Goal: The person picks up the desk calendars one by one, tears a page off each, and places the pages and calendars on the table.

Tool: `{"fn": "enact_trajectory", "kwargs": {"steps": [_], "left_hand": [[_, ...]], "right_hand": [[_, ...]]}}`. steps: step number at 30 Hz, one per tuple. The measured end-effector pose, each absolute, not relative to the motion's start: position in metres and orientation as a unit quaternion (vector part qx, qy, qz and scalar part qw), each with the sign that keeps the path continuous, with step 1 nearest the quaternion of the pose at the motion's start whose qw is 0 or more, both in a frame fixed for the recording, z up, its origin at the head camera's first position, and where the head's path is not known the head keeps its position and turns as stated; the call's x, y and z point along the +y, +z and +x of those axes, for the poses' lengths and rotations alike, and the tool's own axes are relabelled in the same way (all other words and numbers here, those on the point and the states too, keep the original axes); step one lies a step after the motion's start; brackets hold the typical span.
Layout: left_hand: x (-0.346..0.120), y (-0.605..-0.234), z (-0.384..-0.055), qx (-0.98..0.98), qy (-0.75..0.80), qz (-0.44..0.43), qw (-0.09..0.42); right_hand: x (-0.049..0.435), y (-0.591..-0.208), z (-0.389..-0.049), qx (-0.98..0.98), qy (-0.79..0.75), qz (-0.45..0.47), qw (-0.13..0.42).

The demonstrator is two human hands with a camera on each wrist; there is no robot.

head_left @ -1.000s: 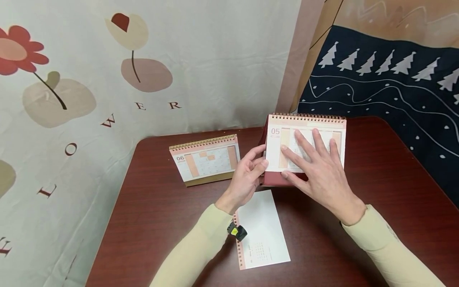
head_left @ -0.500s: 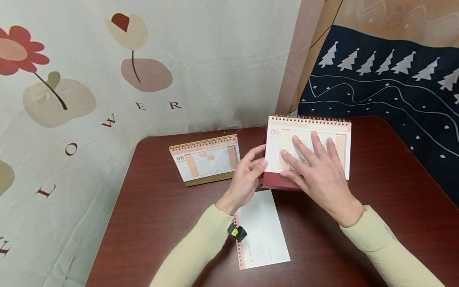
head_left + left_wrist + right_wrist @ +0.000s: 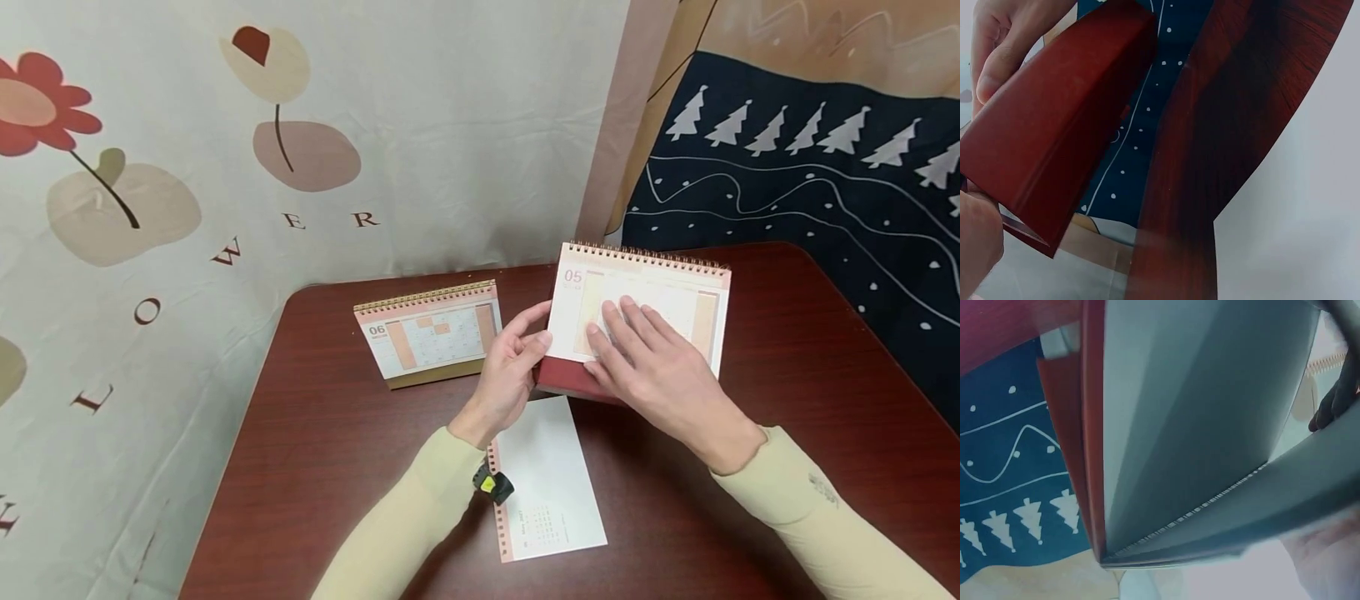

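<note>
A desk calendar (image 3: 570, 321) with a red stand and a copper spiral shows page 05 in the head view. My left hand (image 3: 504, 367) grips its left edge, thumb in front and the other fingers going behind. Across the page lies my right hand (image 3: 663, 375), its fingers nearly straight and close together, covering the middle of the date grid. From the left wrist, the red stand (image 3: 1054, 119) appears hollow and tilted, with the left hand (image 3: 975, 240) at its near end. The right wrist view shows pages (image 3: 1235, 381) fanned apart at the spiral binding.
A second desk calendar (image 3: 435, 329), page 06 on a gold stand, stands to the left. A loose white sheet (image 3: 551, 475) with punched holes lies in front on the dark wooden table (image 3: 315, 467). Printed cloths (image 3: 465, 125) hang behind.
The right hand's spread fingers have drawn together and slid slightly down the page. The red calendar has turned a little, its right side lower, and shifted slightly left and nearer.
</note>
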State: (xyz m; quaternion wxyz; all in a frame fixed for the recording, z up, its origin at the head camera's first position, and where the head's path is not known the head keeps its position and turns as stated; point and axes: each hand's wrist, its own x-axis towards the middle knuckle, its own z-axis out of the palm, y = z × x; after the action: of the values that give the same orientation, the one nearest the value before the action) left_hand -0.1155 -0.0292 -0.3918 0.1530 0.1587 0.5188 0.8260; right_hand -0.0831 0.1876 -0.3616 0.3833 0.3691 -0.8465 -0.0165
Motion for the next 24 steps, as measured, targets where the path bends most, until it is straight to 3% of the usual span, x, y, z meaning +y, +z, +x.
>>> {"fn": "enact_trajectory", "kwargs": {"steps": [16, 24], "left_hand": [[-0.0271, -0.3924, -0.1111, 0.507, 0.831, 0.168, 0.154], [-0.0348, -0.3917, -0.1108, 0.465, 0.839, 0.194, 0.206]], "right_hand": [[0.1913, -0.3652, -0.0782, -0.852, -0.015, 0.407, 0.330], [0.1936, -0.3577, -0.0766, -0.848, -0.003, 0.411, 0.335]]}}
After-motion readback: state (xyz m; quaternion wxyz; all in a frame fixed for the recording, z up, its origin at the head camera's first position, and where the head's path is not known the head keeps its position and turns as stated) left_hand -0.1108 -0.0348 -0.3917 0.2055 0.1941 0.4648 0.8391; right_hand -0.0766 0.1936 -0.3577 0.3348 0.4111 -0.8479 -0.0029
